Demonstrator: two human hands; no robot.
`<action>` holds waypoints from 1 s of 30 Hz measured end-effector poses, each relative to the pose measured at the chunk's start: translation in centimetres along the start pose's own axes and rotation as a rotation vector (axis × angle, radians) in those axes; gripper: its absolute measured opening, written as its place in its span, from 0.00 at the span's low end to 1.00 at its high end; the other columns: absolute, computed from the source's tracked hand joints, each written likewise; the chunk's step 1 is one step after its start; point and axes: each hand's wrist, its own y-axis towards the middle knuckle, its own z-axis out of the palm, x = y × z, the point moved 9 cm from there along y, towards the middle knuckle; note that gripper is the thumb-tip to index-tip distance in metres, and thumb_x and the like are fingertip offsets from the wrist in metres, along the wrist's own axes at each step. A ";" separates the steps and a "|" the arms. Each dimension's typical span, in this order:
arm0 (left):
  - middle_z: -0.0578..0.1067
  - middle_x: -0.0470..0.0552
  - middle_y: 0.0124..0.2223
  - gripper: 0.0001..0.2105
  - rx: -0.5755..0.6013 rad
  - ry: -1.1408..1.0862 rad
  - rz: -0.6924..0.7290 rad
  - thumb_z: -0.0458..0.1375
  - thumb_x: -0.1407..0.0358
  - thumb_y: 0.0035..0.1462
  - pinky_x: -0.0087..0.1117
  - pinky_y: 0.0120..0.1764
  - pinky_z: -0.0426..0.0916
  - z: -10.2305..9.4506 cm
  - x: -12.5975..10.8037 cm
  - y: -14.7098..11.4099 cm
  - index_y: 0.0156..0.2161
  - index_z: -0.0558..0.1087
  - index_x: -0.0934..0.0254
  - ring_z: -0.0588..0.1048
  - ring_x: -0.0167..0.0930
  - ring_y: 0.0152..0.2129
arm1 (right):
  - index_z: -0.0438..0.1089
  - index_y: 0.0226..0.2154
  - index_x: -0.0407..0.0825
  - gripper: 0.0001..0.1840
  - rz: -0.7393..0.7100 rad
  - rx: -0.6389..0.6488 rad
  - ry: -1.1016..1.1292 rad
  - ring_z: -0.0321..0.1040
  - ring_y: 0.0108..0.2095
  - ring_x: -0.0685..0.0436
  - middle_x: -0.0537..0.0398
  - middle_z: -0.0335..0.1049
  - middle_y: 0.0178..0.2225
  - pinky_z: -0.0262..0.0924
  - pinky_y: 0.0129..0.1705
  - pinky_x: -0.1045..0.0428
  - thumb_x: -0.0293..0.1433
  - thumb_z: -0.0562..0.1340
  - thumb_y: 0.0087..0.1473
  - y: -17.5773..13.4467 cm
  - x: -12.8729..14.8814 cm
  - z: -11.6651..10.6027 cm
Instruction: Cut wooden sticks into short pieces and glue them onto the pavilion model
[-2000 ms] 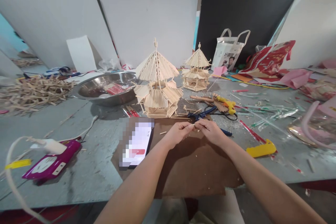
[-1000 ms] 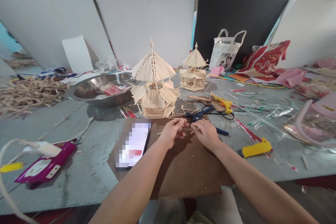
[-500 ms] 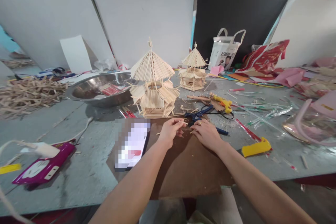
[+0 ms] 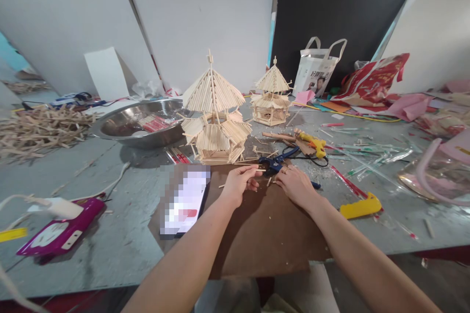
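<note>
My left hand [image 4: 240,182] pinches a short thin wooden stick [image 4: 260,170], its tip pointing right. My right hand [image 4: 296,186] is curled over the handles of the blue pliers [image 4: 273,164]; one handle end shows beyond it, and its palm side is hidden. Small cut stick pieces [image 4: 269,182] lie between the hands on a brown board [image 4: 264,234]. Behind my left hand stands a pagoda model [image 4: 216,137] made of thin wooden sticks. A smaller stick pagoda [image 4: 270,107] stands farther back.
A phone [image 4: 187,200] lies left of my forearm. A steel basin [image 4: 121,129] and a stick pile [image 4: 44,132] stand farther left, with a purple power strip [image 4: 62,230] in front. On the right lie a yellow glue gun [image 4: 312,144], a yellow-handled tool [image 4: 362,206] and clear plastic wrappers [image 4: 382,161].
My right hand has shifted slightly right, away from the small stick pieces and over the pliers' handles. My left hand stays in place, with more of its stick showing.
</note>
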 end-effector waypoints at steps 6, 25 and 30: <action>0.75 0.52 0.33 0.15 0.006 0.011 -0.006 0.61 0.66 0.40 0.24 0.17 0.61 0.0 0.5 0.2 0.37 0.73 0.67 0.65 0.19 0.13 | 0.64 0.32 0.49 0.10 0.192 -0.051 0.395 0.64 0.30 0.47 0.54 0.69 0.29 0.53 0.32 0.53 0.32 0.49 0.54 0.0 -1.5 0.0; 0.73 0.48 0.26 0.14 0.198 0.038 -0.063 0.62 0.61 0.38 0.24 0.18 0.61 2.1 1.7 -0.2 0.32 0.73 0.68 0.64 0.19 0.12 | 0.64 0.33 0.48 0.15 0.236 0.038 1.150 0.61 0.18 0.53 0.58 0.66 0.24 0.57 0.19 0.57 0.41 0.56 0.46 -0.2 -0.9 2.1; 0.73 0.50 0.28 0.14 0.198 -0.055 -0.053 0.62 0.63 0.39 0.24 0.19 0.62 2.1 1.4 -0.1 0.33 0.72 0.69 0.67 0.21 0.15 | 0.66 0.33 0.48 0.14 0.219 -0.026 1.066 0.63 0.19 0.53 0.57 0.67 0.25 0.59 0.21 0.56 0.40 0.54 0.48 -0.1 -1.2 1.4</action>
